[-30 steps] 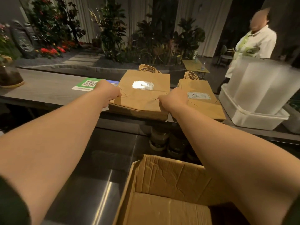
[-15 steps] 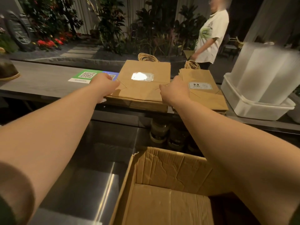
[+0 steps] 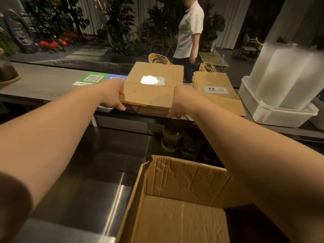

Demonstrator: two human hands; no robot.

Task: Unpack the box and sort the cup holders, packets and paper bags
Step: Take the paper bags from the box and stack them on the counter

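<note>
Slid down since a moment ago: left hand and right hand, from the sides of the stack of paper bags to its two near corners. Also moved: person in a white shirt, now more to the left, far past the box.

Hands apart now, one at each near corner, fingers curled round the edge of the stack and holding on. Stack lying flat on the counter, straight past the far wall of the box and higher up. Near edge seemingly poking a little over the counter edge by the right hand. Second stack of bags past the box and to the right, very close to the first; touching or not, hard to tell. White tub further right again. QR cards past the box to the left, just by the left hand.

Probably tidying the stack and putting it in its spot. To do it well:

Push with both hands the same, to stop any twisting. Squeeze the loose bags together, to keep every bag in the pile. Slide away from the box until no bit hangs over the edge. Go slow near the second stack and line up next to it without a bump. Leave the QR cards showing.

Nothing seen inside the box, though one corner hidden behind the right arm.
</note>
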